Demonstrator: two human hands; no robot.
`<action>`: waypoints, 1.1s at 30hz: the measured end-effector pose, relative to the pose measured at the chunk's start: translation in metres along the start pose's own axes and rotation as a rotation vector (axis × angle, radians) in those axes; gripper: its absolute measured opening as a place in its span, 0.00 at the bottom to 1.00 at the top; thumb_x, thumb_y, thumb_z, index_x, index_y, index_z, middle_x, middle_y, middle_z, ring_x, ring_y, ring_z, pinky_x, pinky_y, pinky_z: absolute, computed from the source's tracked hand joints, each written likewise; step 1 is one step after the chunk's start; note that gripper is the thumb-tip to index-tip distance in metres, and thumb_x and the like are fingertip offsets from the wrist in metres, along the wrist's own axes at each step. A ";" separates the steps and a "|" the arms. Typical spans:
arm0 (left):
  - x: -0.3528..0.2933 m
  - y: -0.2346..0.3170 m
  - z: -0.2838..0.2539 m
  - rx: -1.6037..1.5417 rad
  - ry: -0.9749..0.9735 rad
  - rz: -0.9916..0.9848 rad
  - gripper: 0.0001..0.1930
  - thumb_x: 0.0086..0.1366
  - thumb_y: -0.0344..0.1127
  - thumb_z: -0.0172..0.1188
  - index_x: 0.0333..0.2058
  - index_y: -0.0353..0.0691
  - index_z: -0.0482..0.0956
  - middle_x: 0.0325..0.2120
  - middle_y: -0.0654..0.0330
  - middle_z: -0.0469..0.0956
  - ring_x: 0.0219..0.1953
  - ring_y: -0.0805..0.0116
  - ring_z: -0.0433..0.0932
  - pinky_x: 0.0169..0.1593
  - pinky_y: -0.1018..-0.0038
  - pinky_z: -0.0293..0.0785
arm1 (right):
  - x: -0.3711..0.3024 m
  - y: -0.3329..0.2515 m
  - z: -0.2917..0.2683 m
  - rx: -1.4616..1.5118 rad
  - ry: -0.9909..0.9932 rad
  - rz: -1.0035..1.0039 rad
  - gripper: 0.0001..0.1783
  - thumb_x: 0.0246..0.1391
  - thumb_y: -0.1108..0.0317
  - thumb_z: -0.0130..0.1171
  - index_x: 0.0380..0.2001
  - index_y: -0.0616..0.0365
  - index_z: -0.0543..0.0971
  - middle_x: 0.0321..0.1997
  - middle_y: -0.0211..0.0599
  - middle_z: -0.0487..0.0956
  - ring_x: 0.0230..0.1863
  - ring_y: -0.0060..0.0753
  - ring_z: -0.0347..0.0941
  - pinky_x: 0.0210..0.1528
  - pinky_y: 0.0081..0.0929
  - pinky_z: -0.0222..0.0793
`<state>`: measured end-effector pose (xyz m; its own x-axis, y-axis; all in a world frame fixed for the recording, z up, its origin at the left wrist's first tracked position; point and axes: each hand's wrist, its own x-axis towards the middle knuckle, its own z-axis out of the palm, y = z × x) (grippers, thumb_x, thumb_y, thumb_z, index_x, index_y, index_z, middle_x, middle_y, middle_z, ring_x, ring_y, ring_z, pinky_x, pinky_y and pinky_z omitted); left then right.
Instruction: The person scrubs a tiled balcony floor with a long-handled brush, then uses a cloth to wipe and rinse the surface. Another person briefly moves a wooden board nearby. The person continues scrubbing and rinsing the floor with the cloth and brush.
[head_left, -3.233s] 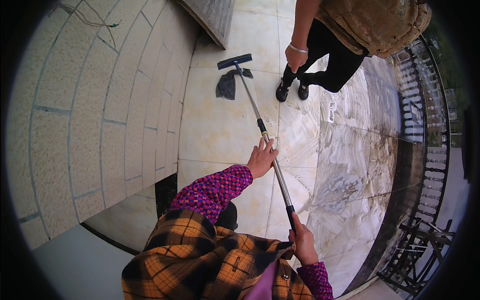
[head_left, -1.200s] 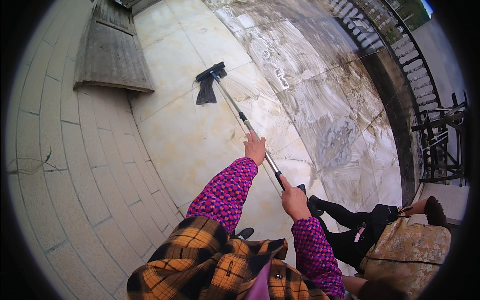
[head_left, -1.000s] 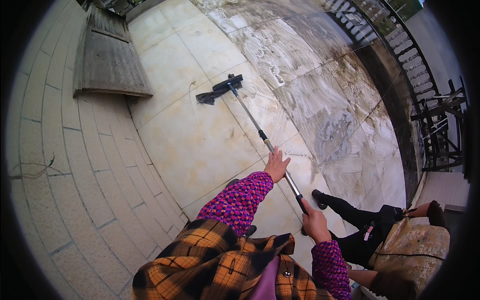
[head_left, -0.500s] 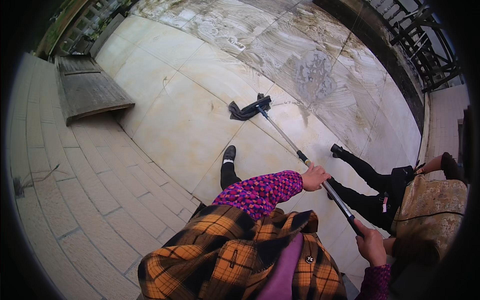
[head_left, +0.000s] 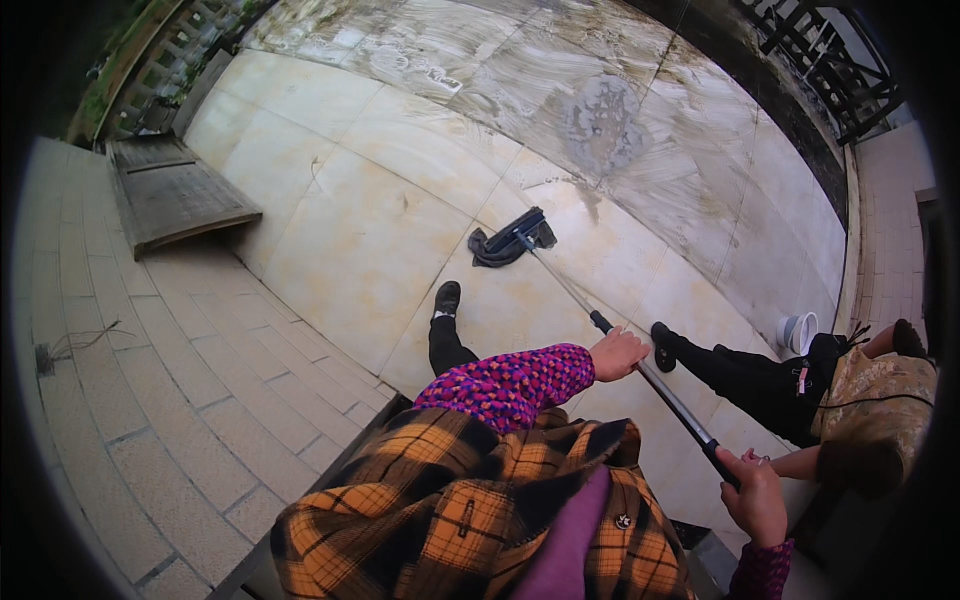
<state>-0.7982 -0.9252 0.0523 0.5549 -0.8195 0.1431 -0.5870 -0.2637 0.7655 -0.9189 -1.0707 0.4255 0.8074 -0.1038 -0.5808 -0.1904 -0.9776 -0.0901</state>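
Observation:
A long-handled floor mop runs slantwise from my right side out to the pale tiled floor. Its metal pole has black grips. My left hand is wrapped round the middle of the pole, and my right hand closes on the black grip at its near end. At the far end the mop head lies on the tiles with a dark, bunched cloth under and beside it. My shoe stands on the floor a little nearer than the cloth.
Another person in black trousers is close on my right, beside a white bucket. Brown, streaky dirt and a grey wet patch mark the farther tiles. At left, a wooden board leans over the brick-patterned surface.
The mop head has come slightly nearer to me, and its cloth is bunched closer in. The other person has shifted right, and the white bucket now shows.

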 end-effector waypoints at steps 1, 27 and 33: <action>-0.001 -0.001 -0.001 0.006 -0.019 -0.014 0.07 0.58 0.34 0.57 0.33 0.44 0.70 0.27 0.57 0.73 0.38 0.54 0.72 0.44 0.57 0.61 | 0.001 0.001 0.001 0.021 0.007 -0.027 0.27 0.40 0.75 0.61 0.50 0.48 0.80 0.23 0.57 0.77 0.31 0.57 0.76 0.37 0.45 0.72; -0.009 0.022 0.076 0.099 -0.045 0.003 0.13 0.55 0.38 0.62 0.37 0.43 0.71 0.30 0.58 0.73 0.40 0.58 0.72 0.44 0.60 0.63 | -0.020 0.093 0.075 -0.080 -0.005 -0.021 0.28 0.42 0.76 0.63 0.50 0.45 0.79 0.21 0.45 0.75 0.25 0.51 0.73 0.30 0.42 0.69; -0.024 -0.020 0.070 0.194 -0.148 -0.136 0.11 0.56 0.37 0.60 0.38 0.43 0.72 0.30 0.58 0.74 0.41 0.57 0.72 0.52 0.54 0.63 | 0.015 0.089 0.124 0.126 0.019 -0.086 0.27 0.44 0.72 0.62 0.52 0.45 0.77 0.22 0.47 0.76 0.26 0.52 0.74 0.30 0.45 0.70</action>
<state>-0.8413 -0.9357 -0.0107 0.5522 -0.8318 -0.0569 -0.6229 -0.4569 0.6350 -0.9930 -1.1365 0.3082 0.8339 -0.0252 -0.5514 -0.1875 -0.9525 -0.2400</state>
